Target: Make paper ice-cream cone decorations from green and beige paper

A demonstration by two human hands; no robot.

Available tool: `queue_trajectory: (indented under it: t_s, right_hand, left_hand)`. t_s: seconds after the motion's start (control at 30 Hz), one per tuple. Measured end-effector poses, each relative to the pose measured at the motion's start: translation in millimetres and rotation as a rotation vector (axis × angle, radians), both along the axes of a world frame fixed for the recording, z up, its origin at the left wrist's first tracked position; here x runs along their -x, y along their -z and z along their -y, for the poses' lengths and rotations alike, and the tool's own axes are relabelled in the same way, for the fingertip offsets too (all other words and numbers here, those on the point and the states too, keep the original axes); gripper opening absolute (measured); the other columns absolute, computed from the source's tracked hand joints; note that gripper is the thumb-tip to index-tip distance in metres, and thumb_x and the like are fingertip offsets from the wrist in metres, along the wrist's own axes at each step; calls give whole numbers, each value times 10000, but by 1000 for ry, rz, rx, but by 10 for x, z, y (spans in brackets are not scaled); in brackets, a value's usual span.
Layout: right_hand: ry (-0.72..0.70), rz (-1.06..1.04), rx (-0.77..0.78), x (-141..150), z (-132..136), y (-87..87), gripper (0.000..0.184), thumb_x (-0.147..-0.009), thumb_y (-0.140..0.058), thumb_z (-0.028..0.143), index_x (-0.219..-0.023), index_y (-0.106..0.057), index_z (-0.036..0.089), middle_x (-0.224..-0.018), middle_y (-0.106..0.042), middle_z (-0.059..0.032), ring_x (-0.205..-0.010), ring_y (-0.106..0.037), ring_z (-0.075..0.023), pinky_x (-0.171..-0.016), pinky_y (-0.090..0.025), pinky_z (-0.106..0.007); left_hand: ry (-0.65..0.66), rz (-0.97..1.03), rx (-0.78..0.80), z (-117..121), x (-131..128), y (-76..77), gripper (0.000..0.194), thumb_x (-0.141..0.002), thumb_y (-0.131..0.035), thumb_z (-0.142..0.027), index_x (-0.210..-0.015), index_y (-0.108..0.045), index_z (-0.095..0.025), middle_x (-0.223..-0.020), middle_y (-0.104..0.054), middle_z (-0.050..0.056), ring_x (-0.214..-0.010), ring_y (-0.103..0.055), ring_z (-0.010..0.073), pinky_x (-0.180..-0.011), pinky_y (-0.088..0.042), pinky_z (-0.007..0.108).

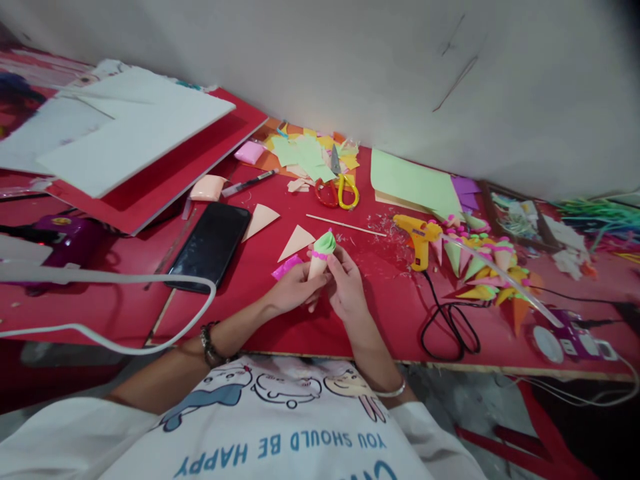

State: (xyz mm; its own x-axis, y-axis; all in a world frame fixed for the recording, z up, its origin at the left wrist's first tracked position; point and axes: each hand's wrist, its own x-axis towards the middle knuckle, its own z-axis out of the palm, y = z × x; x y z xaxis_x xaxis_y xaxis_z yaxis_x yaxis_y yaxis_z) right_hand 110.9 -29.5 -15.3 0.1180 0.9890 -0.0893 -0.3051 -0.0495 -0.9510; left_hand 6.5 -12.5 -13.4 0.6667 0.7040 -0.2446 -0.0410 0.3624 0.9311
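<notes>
Between my two hands is a small ice cream cone craft (324, 245), held upright above the red table. It has a pale peach paper cone, a bumpy pink band and a green swirled top. My left hand (293, 288) is closed around the paper cone from the left. From the right, my right hand (346, 283) pinches it near the pink band. Some fingertips are hidden behind the cone. Just beyond my left hand are a bright pink packet (287, 267) and a peach paper wedge (297, 241). Another peach wedge (261, 221) lies by the phone.
A yellow glue gun (417, 237) with a black cord rests at right, before a pile of finished paper cones (480, 257). Scissors (340, 187), a thin stick (345, 225) and paper scraps (305, 157) lie beyond my hands. At left are a black phone (210, 243) and white boards (140, 127).
</notes>
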Motion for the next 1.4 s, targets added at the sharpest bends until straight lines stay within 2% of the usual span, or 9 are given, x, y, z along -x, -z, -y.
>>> queue_trajectory:
  t_s: [0.17,0.33,0.5,0.6,0.67,0.8,1.0,1.23,1.4]
  right_hand:
    - [27,67,-43,-36,19,-11,339,-815,-363,389,-1068,-496,209,-983,-613,-58,-836,-590,-152,-714,-467,-287]
    - [142,260,10,-227,166,-28,203,-791,-448,332,-907,-559,207,-812,-615,-12,-746,-574,-122,-719,-448,-266]
    - [-87,721,-62,-368,408,-119,134,-768,-490,238,-805,-615,206,-790,-609,-20,-762,-561,-139,-719,-430,-274]
    - [-221,885,-108,-341,481,-124,169,-771,-484,196,-843,-634,224,-825,-601,-23,-801,-548,-142,-742,-419,-281]
    - [-236,932,-113,-292,484,-96,203,-769,-483,179,-904,-626,231,-840,-591,-27,-810,-538,-145,-747,-416,-290]
    - [-168,882,-122,-176,422,-44,235,-774,-468,171,-955,-607,228,-859,-573,-32,-808,-534,-142,-739,-421,-278]
    - [18,650,-92,-63,357,-21,176,-767,-476,201,-901,-590,209,-841,-594,-19,-758,-557,-125,-707,-441,-249]
    - [45,572,-51,-12,382,23,166,-756,-512,216,-914,-558,201,-838,-607,-15,-763,-568,-128,-709,-451,-246]
    - [7,670,-87,-28,368,11,145,-763,-500,206,-882,-580,196,-844,-609,-18,-759,-564,-125,-714,-443,-242]
  left_hand:
    - [-27,28,15,-2,-22,-5,259,-775,-454,-362,-617,-372,-174,-344,-357,-98,-290,-385,49,-326,-312,166]
    - [-165,78,-57,-48,70,-86,249,-786,-432,-365,-636,-369,-177,-372,-353,-96,-311,-369,47,-355,-307,177]
    - [-312,56,-164,-152,303,-171,122,-780,-424,-302,-751,-399,-185,-445,-390,-87,-388,-397,61,-423,-333,187]
    - [-294,-82,-198,-163,351,-143,125,-785,-402,-292,-729,-411,-181,-488,-426,-70,-446,-417,70,-473,-341,191]
    - [-297,-140,-187,-144,331,-112,141,-784,-395,-297,-708,-411,-179,-499,-433,-64,-481,-430,77,-501,-342,194]
    - [-400,-188,-183,-98,270,-85,130,-776,-402,-293,-724,-420,-175,-520,-437,-65,-518,-433,79,-538,-342,191]
    - [-394,-206,-190,-70,254,-89,142,-791,-390,-303,-739,-418,-174,-501,-421,-67,-496,-412,86,-534,-328,204]
    - [-411,-220,-182,-66,240,-94,151,-793,-395,-310,-731,-417,-175,-513,-427,-65,-511,-415,85,-548,-332,200]
    - [-394,-203,-194,-72,252,-90,170,-800,-390,-312,-702,-408,-174,-516,-432,-64,-512,-419,84,-555,-334,199]
